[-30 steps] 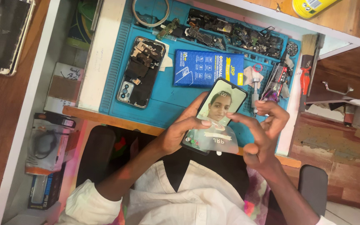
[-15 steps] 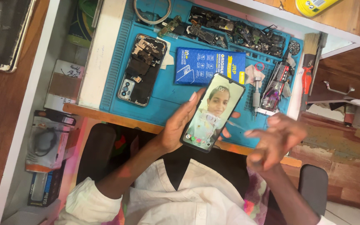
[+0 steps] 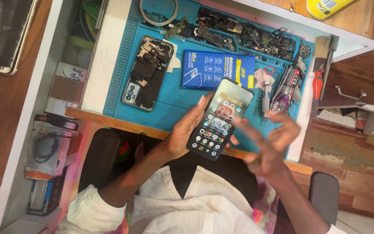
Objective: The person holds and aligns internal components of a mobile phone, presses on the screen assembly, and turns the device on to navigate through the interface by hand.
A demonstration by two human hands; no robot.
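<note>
Since before, right hand (image 3: 269,145) drifted nearer, empty; left hand (image 3: 187,130) grips phone (image 3: 220,119) over blue mat (image 3: 174,97).

My table (image 3: 104,65) is white, with a wooden strip (image 3: 109,119) along the edge nearest me. A blue work mat (image 3: 174,97) covers most of it. On the mat, to my left, an opened phone (image 3: 146,73) lies face down with its back cover off and its insides showing. Just beside it, toward the middle, lies a flat blue box (image 3: 217,69). Along the far edge of the mat sit a metal ring (image 3: 157,13) and a row of dark small parts (image 3: 243,37). At the mat's right side a screwdriver (image 3: 266,93) lies near a brush (image 3: 323,58) with a red handle.
</note>
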